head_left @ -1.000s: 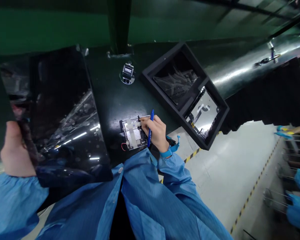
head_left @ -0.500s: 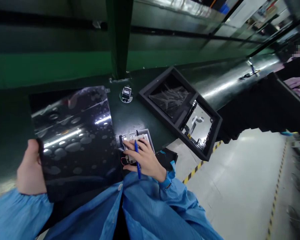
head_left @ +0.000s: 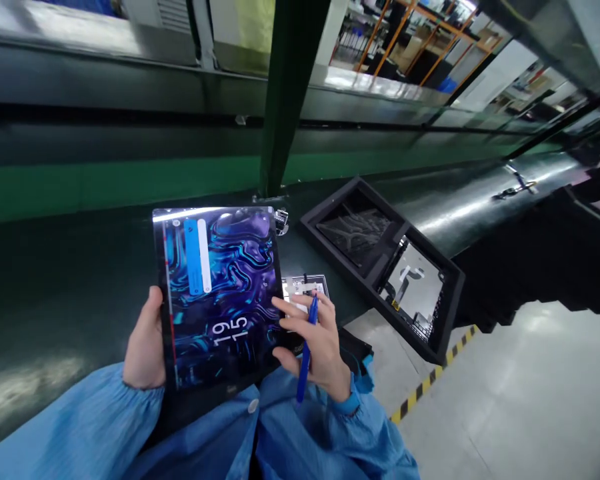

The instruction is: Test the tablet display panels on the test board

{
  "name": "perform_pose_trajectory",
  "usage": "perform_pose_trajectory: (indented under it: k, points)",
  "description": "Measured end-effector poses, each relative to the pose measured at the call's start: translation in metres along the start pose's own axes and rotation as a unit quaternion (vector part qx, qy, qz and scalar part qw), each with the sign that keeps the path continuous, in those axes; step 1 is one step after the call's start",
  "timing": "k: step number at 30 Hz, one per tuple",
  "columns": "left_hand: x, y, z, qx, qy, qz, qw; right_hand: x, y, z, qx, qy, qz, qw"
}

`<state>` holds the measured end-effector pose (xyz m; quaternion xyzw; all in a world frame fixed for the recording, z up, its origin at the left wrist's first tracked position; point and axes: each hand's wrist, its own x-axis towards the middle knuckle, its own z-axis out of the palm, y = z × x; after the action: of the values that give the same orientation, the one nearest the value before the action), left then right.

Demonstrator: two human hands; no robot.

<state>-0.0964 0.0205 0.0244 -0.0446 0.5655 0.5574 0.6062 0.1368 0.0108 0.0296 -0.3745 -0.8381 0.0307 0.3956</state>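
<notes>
A tablet screen [head_left: 220, 300], lit with a blue and purple wallpaper and the clock digits 19 15, is tilted up in front of me. My left hand [head_left: 146, 337] is closed on its left edge, thumb in front. A blue pen [head_left: 307, 347] lies across my right hand [head_left: 320, 340], held between its fingers. The fingertips of that hand are at the screen's right edge; whether they touch it I cannot tell. Behind them a small circuit unit [head_left: 313, 285] with a white-lined border lies on the bench, partly hidden by the screen and hand.
A black foam tray [head_left: 325, 257] sits on the dark green bench [head_left: 80, 280] at right, holding a film-covered panel [head_left: 357, 227] and a silver-backed screen part [head_left: 415, 283]. Behind the screen stands a small clear-and-metal device [head_left: 281, 221]. A green post [head_left: 287, 100] rises at the bench's back.
The screen was dark and bubbly-looking; now it is lit. My left hand and the screen moved right, and my right hand lifted off the circuit unit toward the screen's edge.
</notes>
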Motion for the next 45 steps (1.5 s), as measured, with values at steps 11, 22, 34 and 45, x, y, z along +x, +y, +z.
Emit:
perform_pose_trajectory:
  k: [11, 22, 34, 45]
  points:
    - [0.005, -0.002, -0.021, 0.000, -0.193, -0.036, 0.980, 0.015, -0.030, 0.021, 0.040, -0.036, -0.053, 0.997]
    - [-0.005, -0.003, -0.014, -0.042, -0.084, -0.042, 0.995, 0.026, 0.011, -0.005, 0.028, 0.171, 0.102, 0.980]
    - [-0.002, -0.013, -0.036, -0.002, -0.231, -0.119, 0.966, 0.077, 0.026, -0.027, -0.205, -0.010, 0.034, 0.978]
    - [-0.015, -0.002, -0.029, -0.027, -0.184, -0.037, 0.982, 0.043, -0.002, -0.056, -0.081, -0.003, -0.114, 0.990]
